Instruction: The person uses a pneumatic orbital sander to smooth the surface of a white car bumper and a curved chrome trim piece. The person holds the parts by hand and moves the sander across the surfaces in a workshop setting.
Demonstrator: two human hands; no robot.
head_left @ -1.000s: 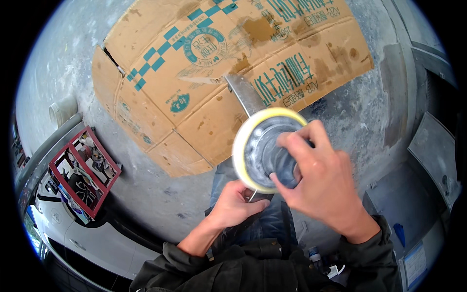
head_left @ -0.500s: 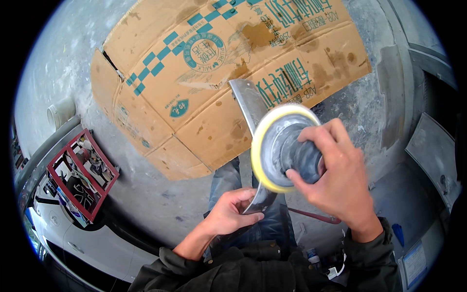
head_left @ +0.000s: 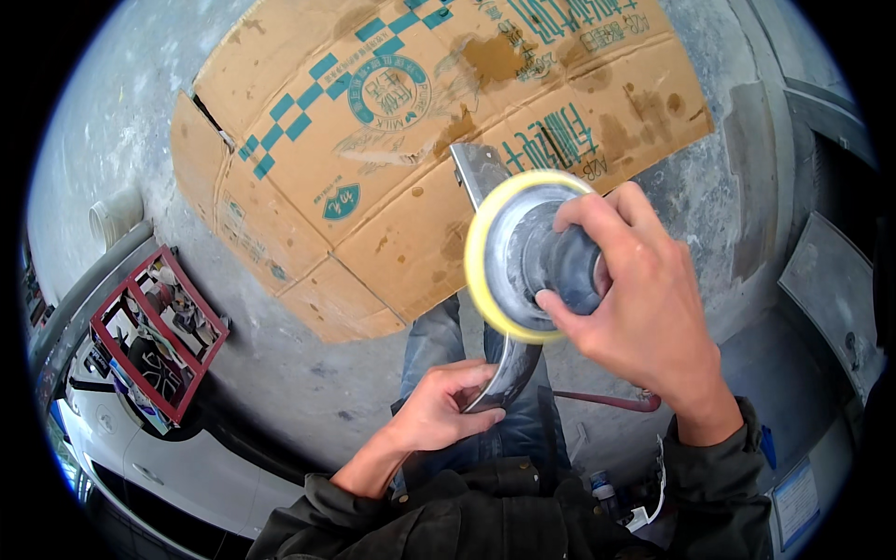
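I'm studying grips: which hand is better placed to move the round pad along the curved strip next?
Likely the right hand: its fingers wrap the dark handle on the round pad, while the left hand holds the curved strip.

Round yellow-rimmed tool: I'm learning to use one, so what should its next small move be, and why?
Probably ease the round tool along the curved strip toward its far end: the right hand holds it over the strip's middle, the far end shows uncovered, and the left hand grips the near end, so this path leads away from that hand.
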